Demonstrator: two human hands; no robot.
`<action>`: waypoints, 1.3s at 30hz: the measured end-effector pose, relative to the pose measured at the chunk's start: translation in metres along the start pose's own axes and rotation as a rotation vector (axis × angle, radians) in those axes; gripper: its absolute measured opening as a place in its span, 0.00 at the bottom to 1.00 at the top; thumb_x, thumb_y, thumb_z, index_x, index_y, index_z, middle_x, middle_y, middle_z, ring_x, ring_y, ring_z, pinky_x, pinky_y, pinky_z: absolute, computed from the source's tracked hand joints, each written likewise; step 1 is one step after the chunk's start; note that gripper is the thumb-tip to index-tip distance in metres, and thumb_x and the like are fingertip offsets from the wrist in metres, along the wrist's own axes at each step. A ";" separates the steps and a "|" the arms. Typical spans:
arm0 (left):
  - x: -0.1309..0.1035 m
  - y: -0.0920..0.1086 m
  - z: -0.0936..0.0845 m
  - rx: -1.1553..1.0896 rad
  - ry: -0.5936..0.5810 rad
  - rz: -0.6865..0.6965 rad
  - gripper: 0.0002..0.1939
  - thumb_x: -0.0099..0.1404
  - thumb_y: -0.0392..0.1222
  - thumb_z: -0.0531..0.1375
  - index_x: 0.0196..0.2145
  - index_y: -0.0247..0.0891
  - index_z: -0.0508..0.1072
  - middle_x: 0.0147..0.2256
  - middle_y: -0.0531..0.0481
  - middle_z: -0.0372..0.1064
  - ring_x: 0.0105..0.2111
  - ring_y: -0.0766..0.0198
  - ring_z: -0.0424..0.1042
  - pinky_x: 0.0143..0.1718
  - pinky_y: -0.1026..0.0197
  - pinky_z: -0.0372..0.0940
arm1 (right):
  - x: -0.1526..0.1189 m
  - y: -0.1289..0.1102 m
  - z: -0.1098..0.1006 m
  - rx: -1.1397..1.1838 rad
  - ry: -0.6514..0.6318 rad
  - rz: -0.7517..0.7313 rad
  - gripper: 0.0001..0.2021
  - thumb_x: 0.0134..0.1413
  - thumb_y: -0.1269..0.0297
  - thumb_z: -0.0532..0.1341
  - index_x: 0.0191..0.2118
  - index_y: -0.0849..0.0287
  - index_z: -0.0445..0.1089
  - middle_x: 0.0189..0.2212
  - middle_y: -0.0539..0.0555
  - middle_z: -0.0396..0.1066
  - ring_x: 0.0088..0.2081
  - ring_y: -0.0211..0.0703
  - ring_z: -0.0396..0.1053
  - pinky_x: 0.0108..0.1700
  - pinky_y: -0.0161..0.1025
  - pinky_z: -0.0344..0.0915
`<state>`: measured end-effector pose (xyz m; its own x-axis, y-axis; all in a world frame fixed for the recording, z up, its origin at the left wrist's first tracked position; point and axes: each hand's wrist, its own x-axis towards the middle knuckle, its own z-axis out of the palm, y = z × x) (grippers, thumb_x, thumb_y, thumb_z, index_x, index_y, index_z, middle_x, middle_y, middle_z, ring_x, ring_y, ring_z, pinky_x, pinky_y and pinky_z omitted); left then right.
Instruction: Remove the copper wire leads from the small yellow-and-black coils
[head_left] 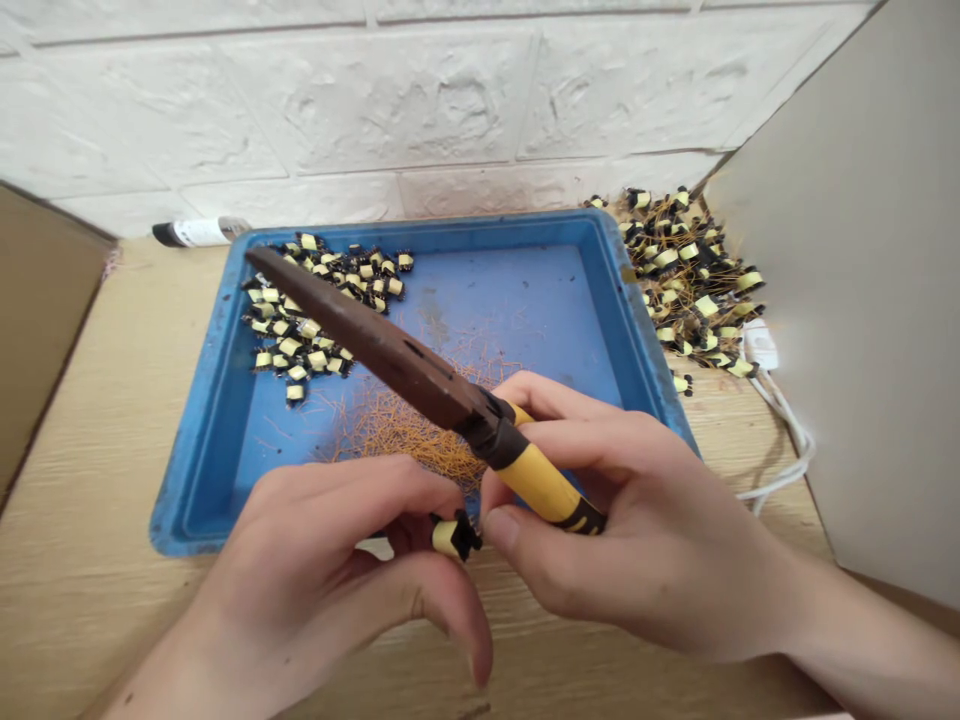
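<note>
Above the near edge of the blue tray (pixel 206 420), we hold both hands close together. Our left hand (pixel 322 570) is closed around a small yellow-taped transformer (pixel 446 538), its black end facing our right hand (pixel 600 520), with the left thumb reaching past below it. Our right hand is wrapped around the yellow-and-black handles of a pair of long-nose pliers (pixel 420 385); its thumb and forefinger come together just beside the transformer's black end, though we cannot tell whether they touch its pins. The pliers slant across the tray, their dark brown jaws shut and pointing toward the far left, apart from the transformer.

Inside the tray, we see a heap of finished-looking transformers (pixel 319 310) in the far left part and a loose mat of copper-coloured wire clippings (pixel 405 430) nearer us. On the wooden table (pixel 82 450), to the right of the tray, lies a pile of wire-tailed transformers (pixel 686 275), with a white cable (pixel 795 440) and its white plastic fitting (pixel 760 345) beside it. Behind the far left corner, a black-capped tube (pixel 199 233) lies near the white brick-patterned wall (pixel 390 100).
</note>
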<state>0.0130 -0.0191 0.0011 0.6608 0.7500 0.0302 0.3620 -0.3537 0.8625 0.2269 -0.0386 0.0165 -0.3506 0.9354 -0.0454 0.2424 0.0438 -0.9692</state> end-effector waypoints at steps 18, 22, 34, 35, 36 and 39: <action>-0.002 -0.002 0.005 0.066 0.057 0.027 0.12 0.69 0.55 0.64 0.34 0.47 0.76 0.23 0.65 0.76 0.17 0.74 0.68 0.21 0.73 0.61 | -0.002 0.005 0.004 0.041 0.019 0.013 0.08 0.53 0.76 0.69 0.28 0.60 0.71 0.35 0.43 0.66 0.38 0.25 0.67 0.43 0.23 0.65; -0.003 -0.004 0.006 0.101 0.080 0.053 0.14 0.72 0.58 0.60 0.36 0.47 0.75 0.23 0.64 0.77 0.17 0.74 0.68 0.21 0.71 0.60 | -0.003 0.005 0.003 0.043 0.014 0.017 0.09 0.52 0.75 0.70 0.28 0.60 0.71 0.36 0.44 0.66 0.38 0.27 0.68 0.43 0.24 0.66; 0.006 0.004 -0.001 0.153 0.259 -0.004 0.12 0.67 0.52 0.67 0.30 0.44 0.76 0.22 0.64 0.72 0.19 0.75 0.69 0.21 0.73 0.62 | 0.004 0.000 0.001 0.027 0.205 -0.001 0.07 0.54 0.73 0.64 0.28 0.58 0.77 0.31 0.47 0.70 0.34 0.32 0.70 0.36 0.30 0.69; 0.006 0.004 -0.003 0.146 0.313 -0.002 0.12 0.68 0.52 0.65 0.31 0.44 0.75 0.23 0.63 0.72 0.20 0.74 0.69 0.22 0.72 0.63 | 0.004 0.001 -0.001 0.031 0.249 -0.007 0.06 0.55 0.71 0.64 0.29 0.57 0.77 0.32 0.48 0.71 0.35 0.33 0.71 0.38 0.31 0.69; 0.006 0.005 -0.004 0.136 0.343 -0.013 0.11 0.69 0.51 0.64 0.32 0.45 0.75 0.25 0.62 0.72 0.22 0.73 0.69 0.24 0.70 0.65 | 0.005 0.003 -0.004 0.035 0.293 -0.015 0.06 0.55 0.70 0.64 0.29 0.55 0.78 0.32 0.48 0.72 0.37 0.35 0.71 0.39 0.33 0.70; 0.005 0.007 -0.012 0.192 0.514 -0.115 0.12 0.74 0.49 0.57 0.35 0.48 0.76 0.33 0.59 0.74 0.30 0.68 0.70 0.34 0.63 0.68 | 0.008 0.008 -0.012 0.049 0.431 -0.032 0.06 0.56 0.67 0.65 0.29 0.53 0.78 0.34 0.49 0.73 0.41 0.39 0.72 0.43 0.37 0.71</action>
<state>0.0114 -0.0112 0.0132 0.2219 0.9488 0.2249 0.5583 -0.3128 0.7685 0.2372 -0.0266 0.0117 0.0555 0.9952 0.0801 0.1905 0.0681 -0.9793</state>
